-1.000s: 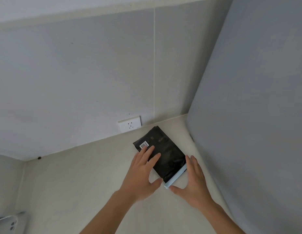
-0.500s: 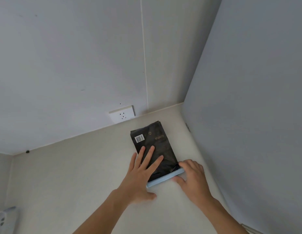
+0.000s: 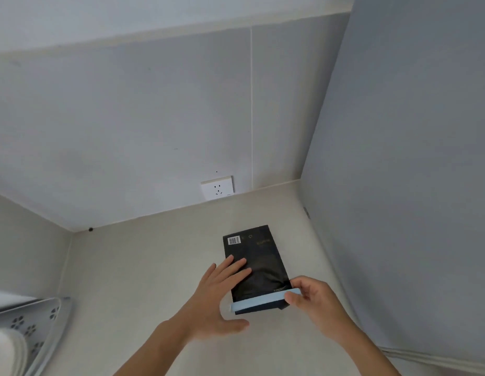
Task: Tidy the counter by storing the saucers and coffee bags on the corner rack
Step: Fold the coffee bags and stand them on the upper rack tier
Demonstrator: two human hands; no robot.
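A black coffee bag (image 3: 259,260) with a white barcode label lies flat on the pale counter (image 3: 143,272), its near end closed by a light blue clip (image 3: 260,303). My left hand (image 3: 218,299) rests flat with fingers spread on the bag's left side. My right hand (image 3: 316,302) pinches the right end of the blue clip and the bag's near corner. A white perforated corner rack (image 3: 37,321) shows at the lower left edge, with white saucers (image 3: 6,348) blurred in the bottom left corner.
A white wall socket (image 3: 217,188) sits on the grey back wall just above the counter. A tall grey panel (image 3: 412,172) closes off the right side. A small dark spot (image 3: 90,229) marks the left corner.
The view has pulled back and the rack has come into sight at the lower left. My right hand has closed its fingers on the clip's right end. The bag has turned slightly straighter.
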